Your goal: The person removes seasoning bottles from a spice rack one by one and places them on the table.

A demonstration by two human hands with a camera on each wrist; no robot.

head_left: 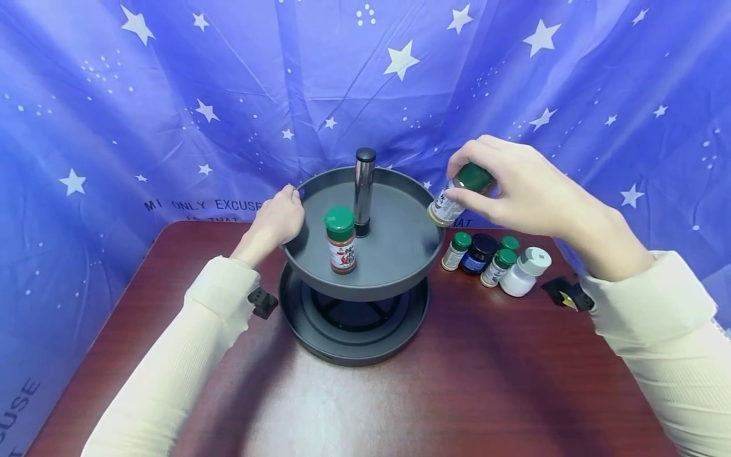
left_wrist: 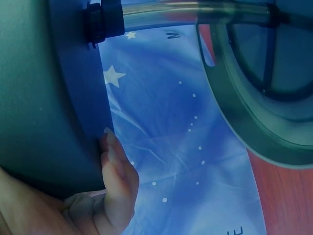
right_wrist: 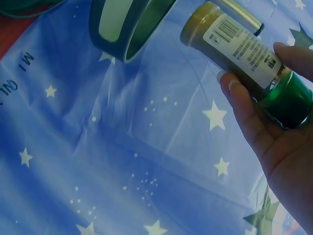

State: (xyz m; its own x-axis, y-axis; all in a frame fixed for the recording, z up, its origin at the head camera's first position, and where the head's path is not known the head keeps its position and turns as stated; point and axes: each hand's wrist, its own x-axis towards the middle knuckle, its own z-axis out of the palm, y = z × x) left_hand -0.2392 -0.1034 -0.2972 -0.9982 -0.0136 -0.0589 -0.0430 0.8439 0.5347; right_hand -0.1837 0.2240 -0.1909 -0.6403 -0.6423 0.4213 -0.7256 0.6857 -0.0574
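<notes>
Right hand gripping green-capped spice jar tilted over upper tray rim, left hand fingers flat against tray's left edge, second jar upright on tray

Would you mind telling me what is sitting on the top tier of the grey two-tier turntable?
One green-capped spice jar with red contents stands on the grey upper tray, beside the metal centre post. Nothing else shows there; the far rim hides little.
</notes>
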